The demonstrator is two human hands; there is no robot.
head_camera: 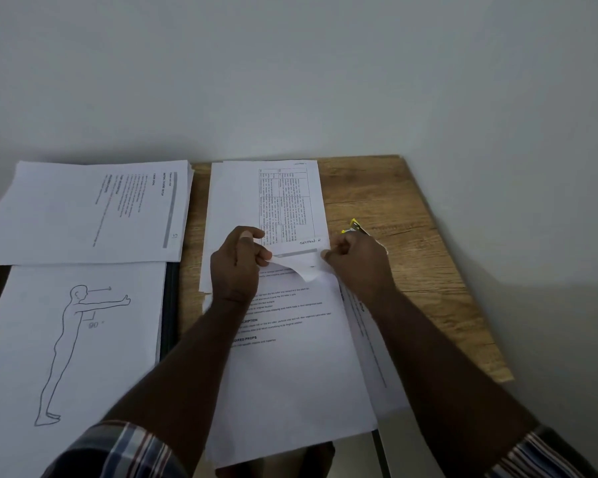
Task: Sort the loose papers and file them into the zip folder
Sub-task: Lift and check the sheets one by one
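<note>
A stack of printed papers (290, 367) lies in front of me on the wooden table (411, 236). My left hand (237, 267) pinches the curled top edge of the upper sheet. My right hand (358, 262) pinches the same edge at its right corner. Beyond them lies a sheet with a table (283, 201) marked "Section 2". At the left a sheet with a standing-figure drawing (73, 339) rests on a dark zip folder (170, 312), only its edge showing. Another text pile (94, 212) lies above it.
A small yellow and white object (356, 227) lies on the wood just behind my right hand. A plain wall rises behind the table. The table's right edge runs diagonally at the right, with bare wood between it and the papers.
</note>
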